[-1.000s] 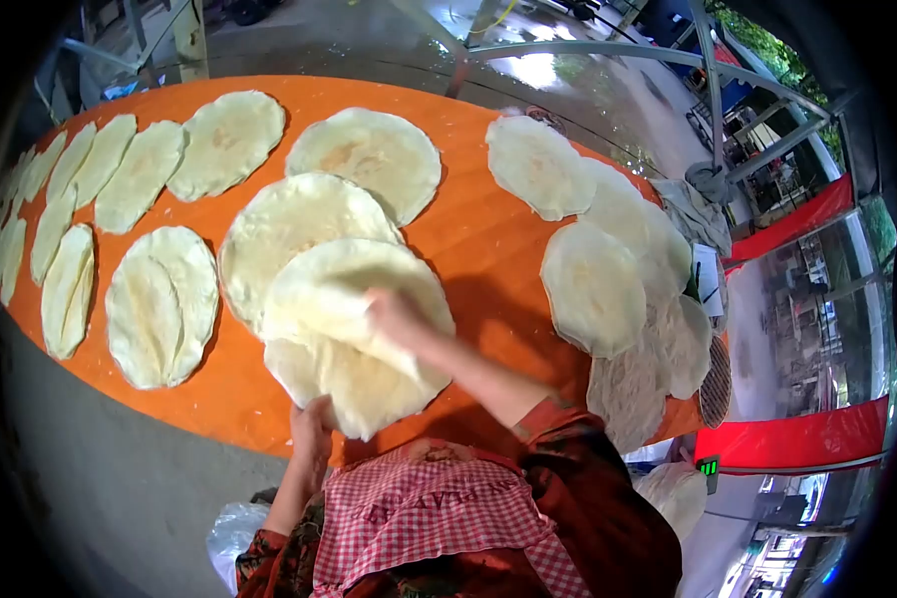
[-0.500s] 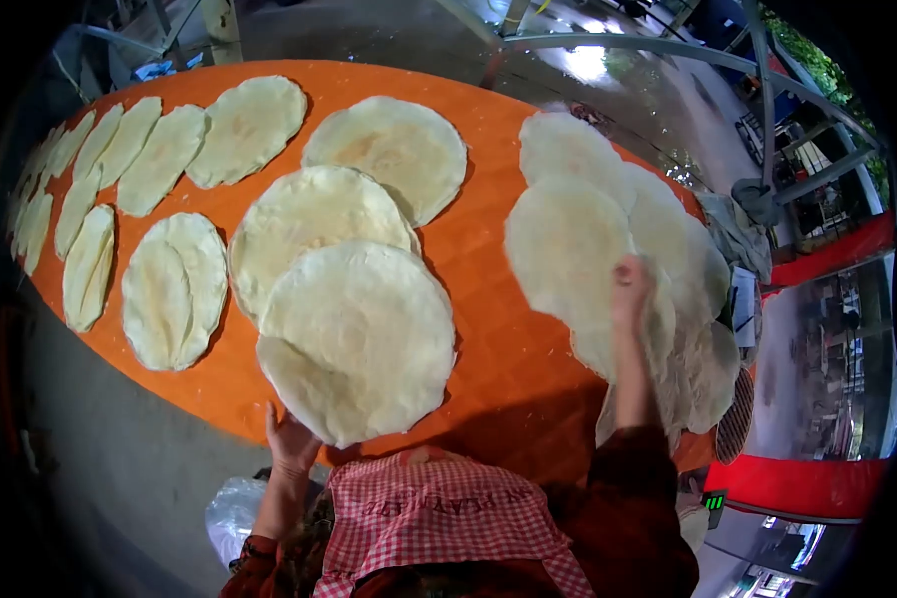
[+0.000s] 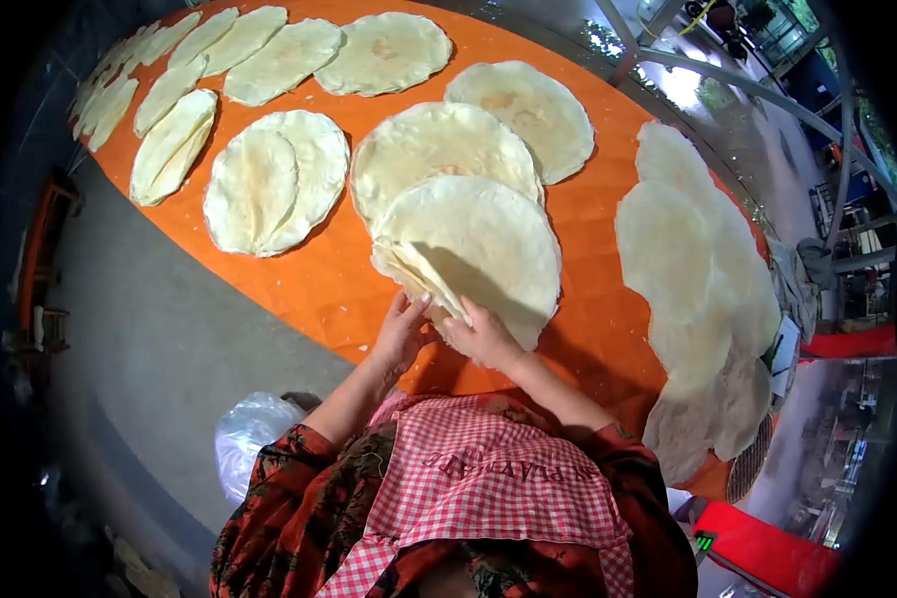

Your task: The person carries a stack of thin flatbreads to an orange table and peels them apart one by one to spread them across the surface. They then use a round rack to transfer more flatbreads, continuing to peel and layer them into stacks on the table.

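A large round flatbread (image 3: 498,234) lies on the orange table nearest me, its near left edge folded inward in a narrow flap. My left hand (image 3: 405,331) is closed on that edge, thumb on top and the other fingers partly under the bread. Beside it my right hand (image 3: 485,339) pinches the folded part, its fingertips bent over the flap. Under the far side of this bread is a second flatbread (image 3: 439,149), which overlaps a third flatbread (image 3: 528,115) behind it.
An orange cloth (image 3: 593,309) covers the long table. On the right is a pile of thin pale sheets (image 3: 693,269). A folded flatbread (image 3: 279,184) and several others stretch to the far left. A clear plastic bag (image 3: 254,439) sits below the table edge.
My right hand has come from the thin sheets to the near flatbread. The bread's near left edge is now folded over, with both hands on it. The view has shifted.
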The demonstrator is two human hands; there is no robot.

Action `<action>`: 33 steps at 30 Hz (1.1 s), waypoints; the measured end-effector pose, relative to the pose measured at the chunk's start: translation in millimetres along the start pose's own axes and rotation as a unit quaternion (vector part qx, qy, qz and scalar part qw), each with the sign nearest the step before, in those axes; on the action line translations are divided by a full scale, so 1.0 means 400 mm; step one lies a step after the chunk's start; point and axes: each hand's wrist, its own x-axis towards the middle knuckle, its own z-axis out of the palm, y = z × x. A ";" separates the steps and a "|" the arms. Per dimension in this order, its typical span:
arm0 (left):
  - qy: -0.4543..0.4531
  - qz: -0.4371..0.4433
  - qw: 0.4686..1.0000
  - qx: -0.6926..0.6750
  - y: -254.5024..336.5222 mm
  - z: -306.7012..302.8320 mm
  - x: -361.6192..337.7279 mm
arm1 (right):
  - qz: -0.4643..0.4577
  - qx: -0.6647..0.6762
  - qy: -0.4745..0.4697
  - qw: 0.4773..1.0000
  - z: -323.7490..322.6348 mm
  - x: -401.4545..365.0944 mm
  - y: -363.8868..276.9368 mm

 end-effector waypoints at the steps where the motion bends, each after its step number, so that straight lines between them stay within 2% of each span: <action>1: -0.005 0.000 1.000 0.008 -0.006 -0.011 0.003 | 0.052 0.044 -0.028 0.997 -0.015 -0.001 -0.010; 4: -0.010 0.007 1.000 0.028 -0.023 -0.028 0.017 | -0.020 0.030 0.053 0.998 -0.010 0.005 0.040; 7: 0.006 0.023 0.998 0.050 -0.034 -0.024 0.016 | -0.007 0.048 0.072 0.996 0.001 0.012 0.073; 10: 0.022 0.039 0.996 0.077 -0.071 -0.072 0.062 | 0.040 0.019 0.078 0.996 0.009 0.003 0.034; 14: 0.049 0.054 0.995 0.068 -0.075 -0.108 0.071 | 0.005 -0.083 0.152 0.985 0.038 0.011 0.014; 17: 0.084 0.054 0.990 0.099 -0.019 -0.159 0.034 | -0.015 -0.057 0.194 0.979 -0.054 0.065 0.023; 19: 0.074 0.043 0.984 0.155 0.031 -0.265 0.030 | 0.004 0.010 0.221 0.975 -0.190 0.028 -0.071; 20: 0.053 0.037 0.990 0.129 0.051 -0.354 0.038 | -0.011 0.081 0.240 0.967 -0.253 0.004 -0.076; 21: 0.141 0.064 0.981 0.117 0.040 -0.488 0.098 | -0.024 0.149 0.261 0.953 -0.311 -0.029 -0.080; 22: 0.101 0.119 0.977 0.146 0.074 -0.530 0.081 | -0.015 0.232 0.292 0.928 -0.362 -0.081 -0.110; 23: 0.087 0.057 0.985 0.137 0.147 -0.501 0.032 | -0.006 0.308 0.329 0.893 -0.412 -0.151 -0.141; 24: 0.041 0.021 0.992 0.117 0.183 -0.631 0.081 | -0.004 0.333 0.353 0.874 -0.454 -0.227 -0.154; 25: 0.030 -0.004 0.992 0.120 0.242 -0.574 0.026 | 0.018 0.346 0.398 0.849 -0.480 -0.302 -0.135; 26: 0.134 0.043 0.979 0.149 0.272 -0.542 -0.023 | 0.036 0.360 0.436 0.824 -0.489 -0.378 -0.106; 27: 0.089 0.001 0.990 0.108 0.297 -0.651 0.011 | 0.052 0.375 0.466 0.800 -0.492 -0.443 -0.071; 28: 0.102 0.039 0.982 0.155 0.313 -0.558 -0.032 | 0.058 0.376 0.489 0.785 -0.487 -0.509 -0.004; 31: 0.092 0.030 0.980 0.174 0.325 -0.538 -0.036 | 0.098 0.429 0.510 0.739 -0.440 -0.692 0.315; 33: 0.084 0.045 0.980 0.177 0.329 -0.470 -0.056 | 0.233 0.381 0.515 0.732 -0.390 -0.808 0.603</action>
